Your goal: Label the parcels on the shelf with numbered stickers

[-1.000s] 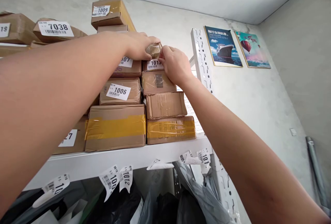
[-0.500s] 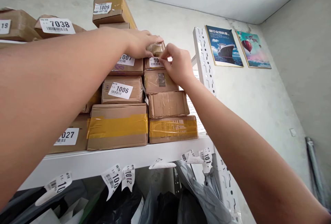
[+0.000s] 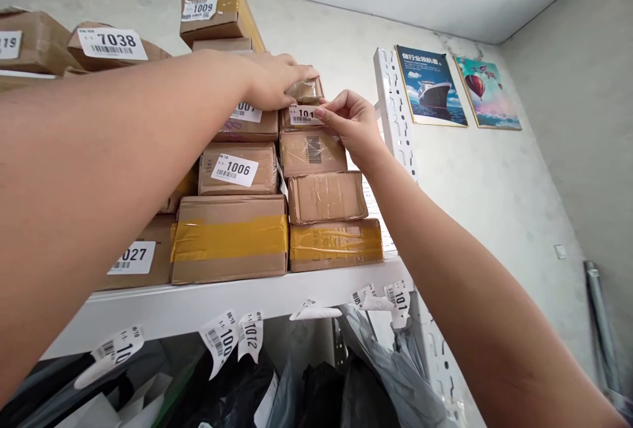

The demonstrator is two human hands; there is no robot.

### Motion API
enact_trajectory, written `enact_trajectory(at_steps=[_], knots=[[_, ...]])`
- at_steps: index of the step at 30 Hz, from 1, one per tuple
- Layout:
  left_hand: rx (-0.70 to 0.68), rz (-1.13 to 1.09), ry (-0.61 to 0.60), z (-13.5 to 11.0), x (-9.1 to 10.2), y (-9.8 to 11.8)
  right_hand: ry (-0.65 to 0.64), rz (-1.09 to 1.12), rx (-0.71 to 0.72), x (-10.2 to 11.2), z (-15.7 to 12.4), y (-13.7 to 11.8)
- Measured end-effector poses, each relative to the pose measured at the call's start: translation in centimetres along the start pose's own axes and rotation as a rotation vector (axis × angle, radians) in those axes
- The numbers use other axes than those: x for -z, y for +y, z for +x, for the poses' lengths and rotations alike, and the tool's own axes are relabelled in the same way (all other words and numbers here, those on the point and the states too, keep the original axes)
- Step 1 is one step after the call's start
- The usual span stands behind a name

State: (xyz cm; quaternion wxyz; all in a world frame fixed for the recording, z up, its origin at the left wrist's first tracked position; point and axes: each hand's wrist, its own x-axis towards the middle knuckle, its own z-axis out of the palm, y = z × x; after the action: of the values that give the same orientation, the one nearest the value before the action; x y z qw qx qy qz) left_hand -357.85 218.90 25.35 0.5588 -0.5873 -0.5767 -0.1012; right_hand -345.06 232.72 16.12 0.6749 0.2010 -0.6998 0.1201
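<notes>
High on the right-hand stack, my left hand (image 3: 274,82) rests over a small taped cardboard box (image 3: 307,90), its fingers curled over the top and its thumb at the lower left corner. Just below, a thin cardboard box (image 3: 289,122) carries a white barcode label (image 3: 302,115) reading "101", with any further digits covered. The thumb and forefinger of my right hand (image 3: 355,123) pinch at the label's right end. Under this lie a box with a dark barcode patch (image 3: 297,154), a plain box (image 3: 326,197) and a box with yellow tape (image 3: 336,246).
Stacked boxes marked 1006 (image 3: 208,181), 1009 (image 3: 208,26) and 7038 (image 3: 153,52) stand to the left. A white shelf edge (image 3: 198,306) bears the stacks, with torn labels hanging from it. Bagged parcels (image 3: 316,395) lie below. A perforated upright (image 3: 393,98) stands at right.
My right hand has shifted slightly right relative to the label, uncovering more of its number. My left hand stays on the small box. The view has moved slightly.
</notes>
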Motion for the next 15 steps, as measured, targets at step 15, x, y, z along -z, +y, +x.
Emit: enact_trajectory(at_steps=[15], knots=[[-0.004, -0.049, 0.048, 0.1, 0.1, 0.7, 0.020, -0.161, 0.080, 2.1, 0.0, -0.2]])
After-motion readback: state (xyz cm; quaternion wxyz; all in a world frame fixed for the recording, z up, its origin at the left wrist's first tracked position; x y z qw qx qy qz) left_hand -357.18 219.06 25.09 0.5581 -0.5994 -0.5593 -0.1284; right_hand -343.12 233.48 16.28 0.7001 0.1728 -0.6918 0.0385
